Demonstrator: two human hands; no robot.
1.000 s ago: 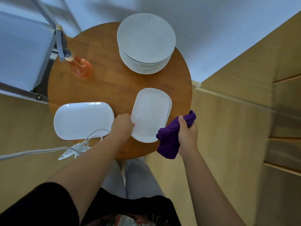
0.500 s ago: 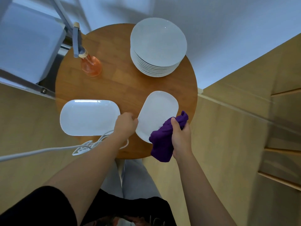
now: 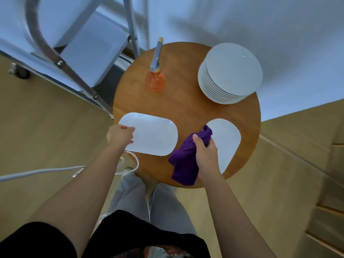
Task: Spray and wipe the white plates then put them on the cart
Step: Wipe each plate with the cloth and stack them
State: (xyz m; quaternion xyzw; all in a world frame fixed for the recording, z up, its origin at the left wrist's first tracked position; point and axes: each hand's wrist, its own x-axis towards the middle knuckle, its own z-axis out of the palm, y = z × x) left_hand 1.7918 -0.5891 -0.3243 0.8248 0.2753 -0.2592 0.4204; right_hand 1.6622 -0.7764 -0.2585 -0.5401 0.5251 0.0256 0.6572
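- The oblong white plate [image 3: 152,135] lies flat on the round wooden table [image 3: 188,108], at its near-left edge, with its left end sticking out past the rim.
- Your left hand [image 3: 121,135] grips that overhanging left end, fingers curled over the plate's edge.
- A second oblong plate [image 3: 226,140] lies flat on the near-right part of the table, apart from the first, with bare wood between them.
- Your right hand [image 3: 204,155] is closed around a bunched purple cloth [image 3: 186,161]; the hand covers the second plate's left edge, and the cloth hangs down past the table's near rim, its top end poking up over that plate's corner.
- Whether the cloth actually touches either plate, you cannot tell from this view.
- A stack of round white plates [image 3: 230,73] sits at the far-right of the table, well apart from both hands.
- A spray bottle [image 3: 156,79] with orange liquid stands upright at the far-left of the table.
- The cart [image 3: 87,53], a metal frame with pale shelves, stands just beyond the table on the left.
- A white cable [image 3: 46,171] trails across the floor under your left forearm.
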